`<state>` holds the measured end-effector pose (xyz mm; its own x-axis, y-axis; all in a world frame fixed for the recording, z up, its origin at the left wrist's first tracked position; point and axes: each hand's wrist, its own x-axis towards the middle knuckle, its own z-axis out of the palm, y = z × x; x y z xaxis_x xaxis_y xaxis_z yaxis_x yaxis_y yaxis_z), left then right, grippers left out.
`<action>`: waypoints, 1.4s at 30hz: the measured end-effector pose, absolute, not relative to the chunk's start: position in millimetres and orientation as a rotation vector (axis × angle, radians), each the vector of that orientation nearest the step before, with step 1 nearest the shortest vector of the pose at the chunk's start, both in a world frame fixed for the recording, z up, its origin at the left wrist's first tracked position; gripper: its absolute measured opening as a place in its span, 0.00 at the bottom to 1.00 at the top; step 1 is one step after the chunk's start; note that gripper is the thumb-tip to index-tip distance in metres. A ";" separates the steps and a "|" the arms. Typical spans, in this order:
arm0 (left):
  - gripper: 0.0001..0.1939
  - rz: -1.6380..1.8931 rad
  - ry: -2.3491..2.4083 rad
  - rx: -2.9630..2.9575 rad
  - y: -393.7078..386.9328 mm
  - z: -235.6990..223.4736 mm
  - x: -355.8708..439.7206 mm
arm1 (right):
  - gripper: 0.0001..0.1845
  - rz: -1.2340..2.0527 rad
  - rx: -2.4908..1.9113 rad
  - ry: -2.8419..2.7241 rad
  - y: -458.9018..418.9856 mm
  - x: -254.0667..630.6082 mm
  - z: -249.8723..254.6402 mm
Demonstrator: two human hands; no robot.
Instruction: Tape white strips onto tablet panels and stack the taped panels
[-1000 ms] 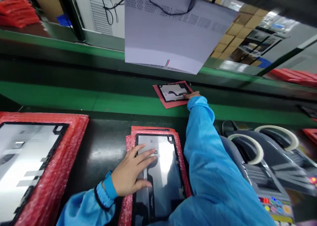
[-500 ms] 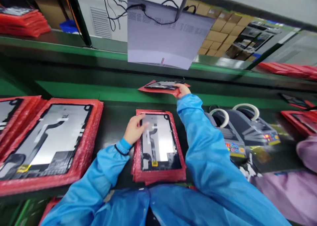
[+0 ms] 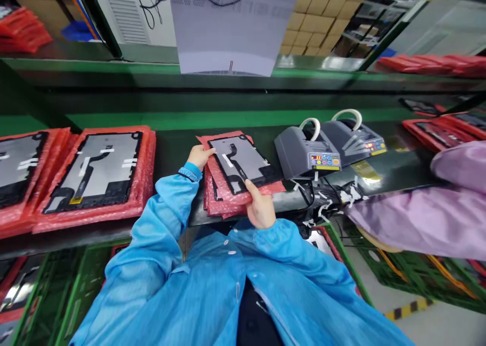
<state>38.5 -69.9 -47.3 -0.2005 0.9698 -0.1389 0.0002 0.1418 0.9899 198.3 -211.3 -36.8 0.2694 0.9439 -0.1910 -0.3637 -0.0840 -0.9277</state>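
A dark tablet back panel (image 3: pixel 243 160) lies on red bubble wrap (image 3: pixel 224 197), on top of a small stack of the same in front of me. My right hand (image 3: pixel 260 208) grips the near edge of the top panel and its wrap, thumb on top. My left hand (image 3: pixel 199 156) holds the far left corner of the stack, fingers curled round the edge. Both sleeves are bright blue.
Two more panels on red wrap (image 3: pixel 94 176) lie to the left. Two grey tape dispensers (image 3: pixel 307 151) stand to the right. A green conveyor (image 3: pixel 228 117) runs behind. A person's purple sleeve (image 3: pixel 410 217) reaches in from the right. Green crates (image 3: pixel 38 285) sit below the bench.
My right hand has come back from the conveyor with the panel on its wrap and set it on the stack. My left hand has shifted to the stack's far corner.
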 end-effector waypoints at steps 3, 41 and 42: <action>0.09 1.125 1.637 1.202 -71.9 -45.1 33.3 | 0.17 1.443 -1.163 -0.538 -229.0 197.6 -39.3; 0.27 0.486 1.007 2.593 -80.8 -57.7 21.8 | 0.12 0.714 -1.820 -2.341 -60.6 218.4 -4.8; 0.27 0.488 1.007 2.593 -80.7 -57.9 21.9 | 0.12 0.684 -1.850 -2.367 -61.0 216.6 -4.3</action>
<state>21.9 -80.7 -57.9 0.6940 0.6922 0.1978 0.5843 -0.7021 0.4070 216.6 -61.0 -4.3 -0.2779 0.9350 -0.2203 0.9083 0.1811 -0.3771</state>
